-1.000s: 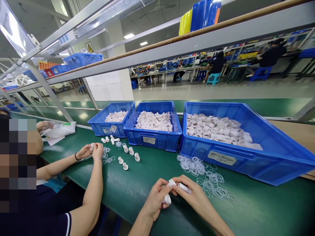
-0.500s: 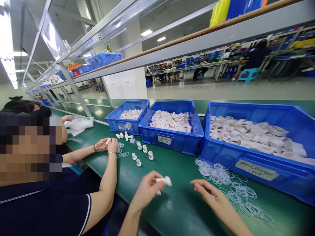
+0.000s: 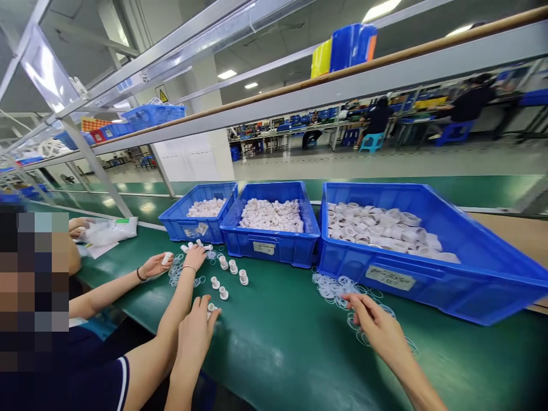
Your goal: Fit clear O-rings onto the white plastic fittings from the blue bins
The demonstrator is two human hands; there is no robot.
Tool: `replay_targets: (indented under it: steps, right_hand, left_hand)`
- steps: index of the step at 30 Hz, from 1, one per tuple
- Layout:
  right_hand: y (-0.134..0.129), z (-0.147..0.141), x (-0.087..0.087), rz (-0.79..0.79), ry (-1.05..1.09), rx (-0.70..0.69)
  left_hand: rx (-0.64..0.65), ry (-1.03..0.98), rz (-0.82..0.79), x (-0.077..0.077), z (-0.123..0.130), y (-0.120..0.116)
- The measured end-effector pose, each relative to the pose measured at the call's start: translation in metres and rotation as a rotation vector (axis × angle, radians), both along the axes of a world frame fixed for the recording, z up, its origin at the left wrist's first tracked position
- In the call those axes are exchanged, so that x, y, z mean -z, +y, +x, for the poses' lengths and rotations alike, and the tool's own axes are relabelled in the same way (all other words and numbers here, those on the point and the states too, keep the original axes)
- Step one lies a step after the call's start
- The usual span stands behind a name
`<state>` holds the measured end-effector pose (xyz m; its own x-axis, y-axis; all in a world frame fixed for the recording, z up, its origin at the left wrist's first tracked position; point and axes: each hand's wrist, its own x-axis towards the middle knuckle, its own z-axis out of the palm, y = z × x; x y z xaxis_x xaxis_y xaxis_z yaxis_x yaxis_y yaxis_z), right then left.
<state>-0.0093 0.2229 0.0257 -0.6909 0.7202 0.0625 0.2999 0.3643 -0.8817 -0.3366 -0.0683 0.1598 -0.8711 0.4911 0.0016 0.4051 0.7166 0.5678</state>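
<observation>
My left hand point(image 3: 193, 330) is closed around a small white plastic fitting point(image 3: 211, 308), low over the green table; the fingers partly hide it. Just beyond stand several white flanged fittings point(image 3: 233, 266) in a loose group. My right hand point(image 3: 377, 325) has its thumb and fingertips pinched together at the edge of a pile of thin clear rings point(image 3: 331, 287). Whether a ring is between those fingertips is too small to tell.
Three blue bins point(image 3: 268, 242) of white parts line the table's back. At left, a co-worker's one hand point(image 3: 152, 266) holds a white piece; the other point(image 3: 196, 257) reaches over white fittings. A plastic bag point(image 3: 111, 230) lies behind. A shelf rail point(image 3: 274, 103) crosses above.
My left hand has moved left with its white fitting to the standing group. My right hand has come to the clear rings. The co-worker's hands have parted. The view has turned right.
</observation>
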Motion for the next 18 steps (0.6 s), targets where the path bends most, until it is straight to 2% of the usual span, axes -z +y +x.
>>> replay_targets:
  steps: [1, 3, 7, 8, 9, 11, 12, 15, 18]
  right_hand:
    - [0.004, 0.002, 0.002, 0.087, -0.048, 0.02]
    - [0.006, 0.003, 0.006, 0.27, -0.134, 0.044]
    - [-0.001, -0.001, 0.015, 0.616, -0.218, -0.004]
    - [-0.003, -0.003, 0.019, 0.684, -0.23, -0.032]
    - [-0.003, -0.005, 0.022, 0.743, -0.244, -0.053]
    - [-0.001, -0.01, 0.029, 0.829, -0.274, -0.068]
    - [0.001, -0.012, 0.033, 0.856, -0.285, -0.066]
    - [0.008, -0.018, 0.04, 0.864, -0.299, -0.06]
    - [0.012, -0.022, 0.041, 0.837, -0.283, -0.066]
  left_hand:
    - [0.02, -0.03, 0.048, -0.002, 0.005, 0.005]
    - [0.066, -0.116, 0.136, 0.011, 0.041, 0.01]
    - [0.216, -0.406, 0.298, 0.074, 0.158, 0.029]
    - [0.201, -0.68, 0.528, 0.089, 0.179, 0.039]
    - [0.232, -0.923, 0.664, 0.101, 0.194, 0.05]
    - [0.27, -1.209, 0.835, 0.116, 0.205, 0.075]
    - [0.31, -1.257, 0.85, 0.12, 0.203, 0.087]
    - [0.421, -1.198, 0.833, 0.122, 0.189, 0.114]
    - [0.425, -1.14, 0.868, 0.128, 0.182, 0.126]
